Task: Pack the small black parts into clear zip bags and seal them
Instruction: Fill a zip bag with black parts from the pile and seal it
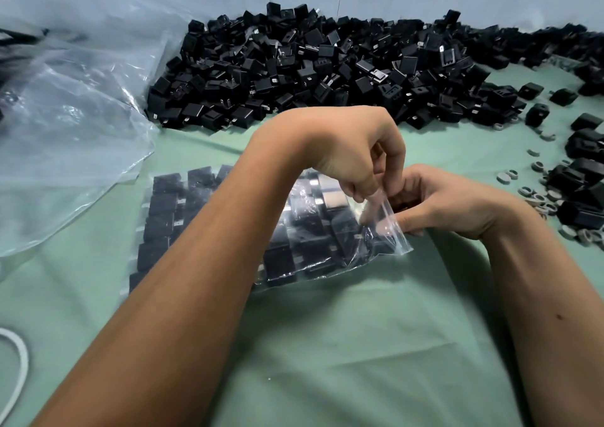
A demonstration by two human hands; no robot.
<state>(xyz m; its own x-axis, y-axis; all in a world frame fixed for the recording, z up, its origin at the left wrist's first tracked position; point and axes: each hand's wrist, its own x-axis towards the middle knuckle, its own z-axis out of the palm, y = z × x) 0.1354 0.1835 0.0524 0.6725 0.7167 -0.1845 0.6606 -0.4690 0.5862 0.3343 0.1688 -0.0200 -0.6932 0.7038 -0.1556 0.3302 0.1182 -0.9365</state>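
A clear zip bag point(313, 250) packed with rows of small black parts lies flat on the green cloth point(359, 345), its mouth at the right end. My left hand point(353, 152) reaches over the bag and pinches the upper lip of that mouth. My right hand point(451, 204) grips the mouth from the right side, fingers curled on the plastic. A big heap of loose black parts point(310, 67) lies behind the bag, along the far side. My left forearm hides the bag's middle.
Crumpled clear plastic sheeting point(65, 126) covers the left side. More black parts point(585, 171) and several small grey rings point(539, 198) are scattered at the right. A white loop point(19, 361) lies at the left edge.
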